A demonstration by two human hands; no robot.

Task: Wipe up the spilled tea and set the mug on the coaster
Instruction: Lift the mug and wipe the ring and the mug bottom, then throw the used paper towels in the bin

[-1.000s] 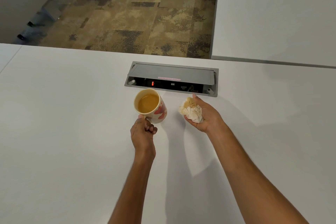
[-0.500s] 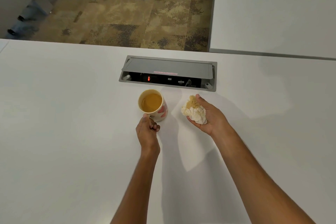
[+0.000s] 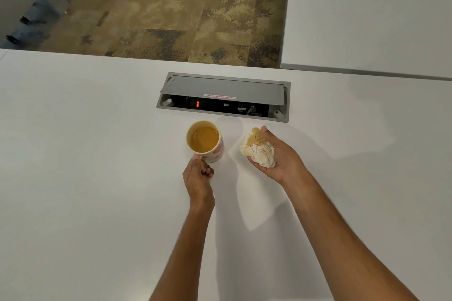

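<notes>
my left hand [image 3: 198, 175] curls round the handle of the mug [image 3: 206, 141], which stands near full of tea on the white table [image 3: 85, 178], just in front of the open power box [image 3: 223, 96]. my right hand [image 3: 276, 154] cups a crumpled, tea-stained tissue [image 3: 258, 150], fingers half closed round it. no coaster is in sight. a jolt on lifting could slop tea over the rim, perhaps into the sockets; the sodden tissue could also drip.

both hands [image 3: 198, 176] [image 3: 281, 157] forward, fingers curled, forearms extended
</notes>
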